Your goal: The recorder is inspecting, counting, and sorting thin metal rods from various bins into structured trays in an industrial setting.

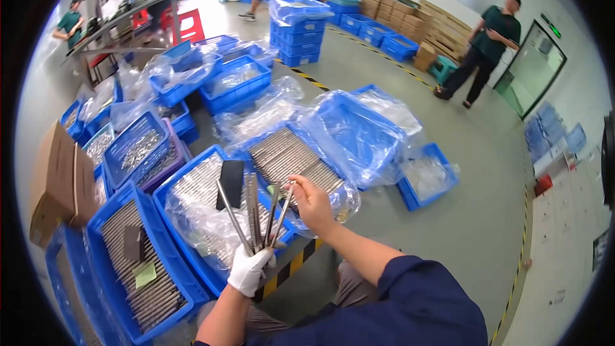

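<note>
My left hand (248, 270), in a white glove, is closed round the lower ends of several slim metal rods (254, 218) that fan out upward. My bare right hand (312, 204) pinches the upper end of the rightmost rod between thumb and fingers. Beyond the hands, a bag-lined blue crate holds rows of similar metal rods (286, 154). Below and left of it, another blue crate (168, 200) contains rods partly covered by clear plastic. A flat black slab (230, 182) lies on those rods, behind the held bunch.
At lower left, a blue crate (206, 296) of rods carries a dark block (134, 243) and a green note (145, 275). Cardboard boxes (52, 179) stand beside it. A plastic-lined blue crate (359, 134) sits farther right. A person (496, 32) stands near the door.
</note>
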`<state>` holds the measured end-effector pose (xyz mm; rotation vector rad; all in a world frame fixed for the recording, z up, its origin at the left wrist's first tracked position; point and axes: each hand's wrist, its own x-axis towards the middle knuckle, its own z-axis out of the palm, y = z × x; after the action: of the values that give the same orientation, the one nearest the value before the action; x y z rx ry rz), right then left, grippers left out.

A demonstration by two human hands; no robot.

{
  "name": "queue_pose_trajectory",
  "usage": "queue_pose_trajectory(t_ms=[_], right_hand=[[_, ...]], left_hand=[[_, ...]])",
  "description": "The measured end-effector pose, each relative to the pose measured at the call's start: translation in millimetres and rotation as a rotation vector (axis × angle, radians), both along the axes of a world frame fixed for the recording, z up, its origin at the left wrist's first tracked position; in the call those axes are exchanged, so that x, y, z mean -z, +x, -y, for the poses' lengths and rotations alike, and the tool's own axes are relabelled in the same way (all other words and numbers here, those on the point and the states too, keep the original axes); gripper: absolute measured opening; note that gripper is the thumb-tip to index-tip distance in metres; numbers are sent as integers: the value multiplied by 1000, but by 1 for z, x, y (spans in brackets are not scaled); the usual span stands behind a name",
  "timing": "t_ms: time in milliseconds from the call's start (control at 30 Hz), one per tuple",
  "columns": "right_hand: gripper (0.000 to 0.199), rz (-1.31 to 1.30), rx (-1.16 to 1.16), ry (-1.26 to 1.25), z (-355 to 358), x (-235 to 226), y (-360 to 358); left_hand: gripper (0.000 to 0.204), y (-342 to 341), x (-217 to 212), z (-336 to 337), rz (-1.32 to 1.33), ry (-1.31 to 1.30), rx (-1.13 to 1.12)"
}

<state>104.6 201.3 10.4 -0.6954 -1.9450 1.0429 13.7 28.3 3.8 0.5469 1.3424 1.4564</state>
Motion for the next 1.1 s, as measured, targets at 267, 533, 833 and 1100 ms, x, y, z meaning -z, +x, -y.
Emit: queue_pose_trajectory(t_ms=[267,533,833,1100], right_hand=[[21,-144,-713,-946,-46,-17,33],[20,32,-815,-908,27,18,1],[22,-8,-762,-941,7,18,4],[17,-42,-681,-975,22,16,4]], left_hand=[[33,-7,-2,-1,242,132,40],[27,-12,-5,-2,100,132,-24],[22,-7,-3,-1,232,152,-83],[16,-7,10,-4,56,29,-115]])
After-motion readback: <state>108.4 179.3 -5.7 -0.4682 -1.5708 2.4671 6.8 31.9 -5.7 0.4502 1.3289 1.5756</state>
